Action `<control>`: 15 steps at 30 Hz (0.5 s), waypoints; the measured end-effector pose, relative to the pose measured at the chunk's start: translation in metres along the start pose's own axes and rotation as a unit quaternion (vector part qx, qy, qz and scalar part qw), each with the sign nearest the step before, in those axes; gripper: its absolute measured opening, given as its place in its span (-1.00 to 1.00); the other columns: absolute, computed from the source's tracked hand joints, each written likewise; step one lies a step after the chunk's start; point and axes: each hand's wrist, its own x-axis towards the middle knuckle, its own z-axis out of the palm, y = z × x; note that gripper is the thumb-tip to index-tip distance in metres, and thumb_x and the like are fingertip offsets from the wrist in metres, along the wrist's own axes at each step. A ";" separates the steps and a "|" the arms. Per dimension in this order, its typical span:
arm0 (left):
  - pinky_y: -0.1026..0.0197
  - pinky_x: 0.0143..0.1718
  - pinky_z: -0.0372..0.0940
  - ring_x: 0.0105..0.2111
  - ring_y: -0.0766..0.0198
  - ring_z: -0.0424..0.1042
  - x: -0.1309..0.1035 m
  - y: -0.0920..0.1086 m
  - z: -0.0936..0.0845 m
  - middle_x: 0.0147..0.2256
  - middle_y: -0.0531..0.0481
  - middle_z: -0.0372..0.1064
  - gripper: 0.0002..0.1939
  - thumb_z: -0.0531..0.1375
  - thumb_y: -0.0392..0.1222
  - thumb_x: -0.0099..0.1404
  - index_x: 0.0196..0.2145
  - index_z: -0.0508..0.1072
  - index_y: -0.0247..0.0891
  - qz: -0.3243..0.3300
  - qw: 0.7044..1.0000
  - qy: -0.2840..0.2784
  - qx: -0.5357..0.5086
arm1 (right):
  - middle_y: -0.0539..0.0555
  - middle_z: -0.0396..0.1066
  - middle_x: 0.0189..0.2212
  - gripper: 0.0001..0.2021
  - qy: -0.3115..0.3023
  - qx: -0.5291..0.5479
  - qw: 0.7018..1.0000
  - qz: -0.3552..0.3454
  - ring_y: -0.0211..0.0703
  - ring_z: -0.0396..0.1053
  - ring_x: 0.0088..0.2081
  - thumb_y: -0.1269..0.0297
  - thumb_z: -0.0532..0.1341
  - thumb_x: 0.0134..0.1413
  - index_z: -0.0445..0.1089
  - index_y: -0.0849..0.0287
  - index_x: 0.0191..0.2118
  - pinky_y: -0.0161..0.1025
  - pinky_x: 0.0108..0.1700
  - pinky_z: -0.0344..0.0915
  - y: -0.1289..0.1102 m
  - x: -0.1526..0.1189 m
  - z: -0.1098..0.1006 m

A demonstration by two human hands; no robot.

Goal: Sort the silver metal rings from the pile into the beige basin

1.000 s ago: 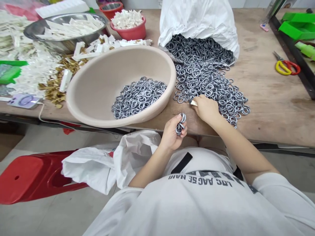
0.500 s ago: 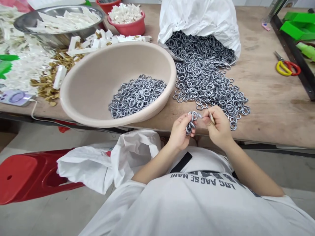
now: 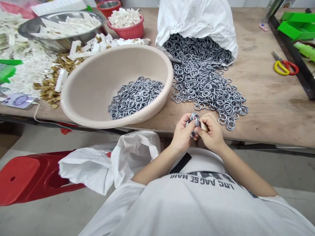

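Observation:
In my left hand [image 3: 182, 134], fingers closed, is a small bunch of grey rings [image 3: 194, 116]. My right hand [image 3: 212, 132] is closed around a small, flat, pale beige piece [image 3: 203, 126], whose kind I cannot make out. The two hands meet at the table's front edge, and the end of the pale piece is at the rings; fingers hide the exact contact. Just beyond them a loose pile of the same rings [image 3: 206, 83] spreads out from a white sack [image 3: 197, 19]. To the left, a wide beige basin [image 3: 93, 68] holds more rings.
Scissors [image 3: 285, 67] with red and yellow handles lie on the right. Green bins [image 3: 295, 29] stand behind a dark rail. At the back left are a steel bowl [image 3: 59, 39] and a red bowl [image 3: 130, 31] of white pieces. A red stool [image 3: 22, 177] stands below.
My right hand has moved left to meet my left hand, bringing the pale piece against the rings. Before, the hands were slightly apart. The view has shifted a little.

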 end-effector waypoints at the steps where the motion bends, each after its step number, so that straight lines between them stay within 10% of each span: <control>1: 0.41 -0.71 0.14 -0.68 0.49 0.23 0.000 0.000 0.000 -0.51 0.19 0.31 -0.68 0.34 0.00 0.16 -0.24 0.37 -0.19 -0.002 1.000 -0.003 0.000 | 0.02 0.29 -0.35 -0.75 0.002 0.005 1.000 -0.005 -0.11 0.30 -0.27 0.02 0.24 0.23 0.31 0.07 -0.32 -0.13 -0.19 0.26 0.000 0.000 0.000; 15: 0.43 -0.69 0.09 -0.67 0.52 0.20 0.000 0.008 -0.008 -0.51 0.14 0.36 -0.70 0.37 -0.05 0.12 -0.28 0.44 -0.26 -0.001 1.000 -0.012 -0.007 | -0.01 0.33 -0.34 -0.94 -0.002 0.080 0.996 0.025 -0.16 0.33 -0.27 0.30 0.35 0.13 0.46 0.07 -0.28 -0.15 -0.16 0.27 -0.010 -0.001 -0.001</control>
